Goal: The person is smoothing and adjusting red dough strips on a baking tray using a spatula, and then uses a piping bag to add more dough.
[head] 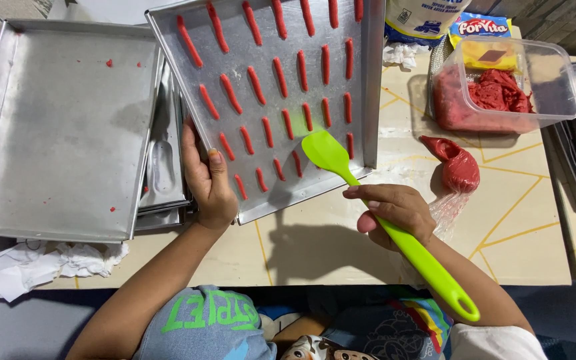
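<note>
- The left hand (pixel 207 179) grips the near-left edge of a metal baking tray (pixel 368 87), thumb on top of the rim and fingers curled under it; the tray sits tilted and turned at an angle on the table (pixel 328 247)
- Rows of short red dough strips (pixel 258 85) lie across the tray floor — thin, slanted, well apart from one another
- The right hand (pixel 395 212) is closed around the handle of a lime-green spatula (pixel 381 223); its blade rests on the tray's near-right part, just beside the lowest strips; the handle runs back past the wrist toward the body
- An empty metal tray (pixel 55 133) with a few red crumbs lies to the left, over a stack of others
- A red piping bag (pixel 458 167) lies on the table to the right of the hand; beyond it stands a clear plastic tub (pixel 555 80) holding red dough
- Crumpled white paper (pixel 48 263) lies at the near-left table edge
</note>
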